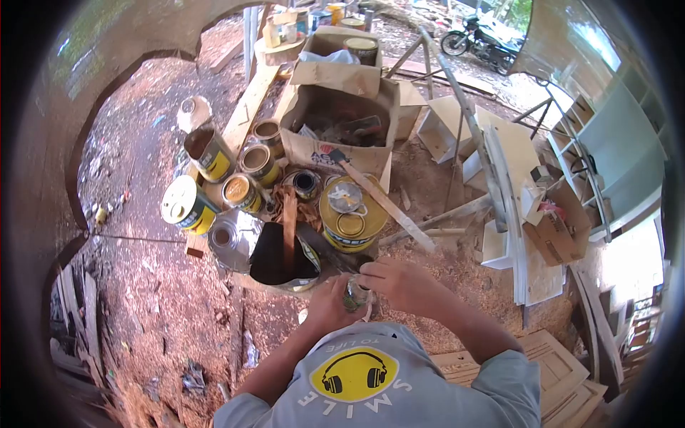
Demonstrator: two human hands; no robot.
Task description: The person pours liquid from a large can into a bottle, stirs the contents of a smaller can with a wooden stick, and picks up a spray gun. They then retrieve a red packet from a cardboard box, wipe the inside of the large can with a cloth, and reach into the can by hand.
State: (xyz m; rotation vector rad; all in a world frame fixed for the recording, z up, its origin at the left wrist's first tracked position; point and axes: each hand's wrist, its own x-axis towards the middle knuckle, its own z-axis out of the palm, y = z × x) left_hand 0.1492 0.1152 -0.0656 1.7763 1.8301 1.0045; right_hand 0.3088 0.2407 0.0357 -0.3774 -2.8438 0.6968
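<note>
My left hand (327,305) is closed round the side of a small container (354,294) with greenish marks, held just in front of my shirt. My right hand (401,284) is at the container's upper edge, fingers bent and pressed together; what they pinch is hidden. Just beyond my hands stands a large open can (267,265) with a dark inside and a wooden stick (289,232) upright in it. To its right is a big yellow-lidded paint can (338,237), with a crumpled clear plastic piece (345,197) on top.
Several smaller paint cans (259,164) stand behind, beside a cardboard box (337,151). A flat wooden stick (389,207) leans across the box front. Boards and a metal frame (467,107) are on the right; carved wooden panels (549,374) lie at lower right. Shavings cover the ground.
</note>
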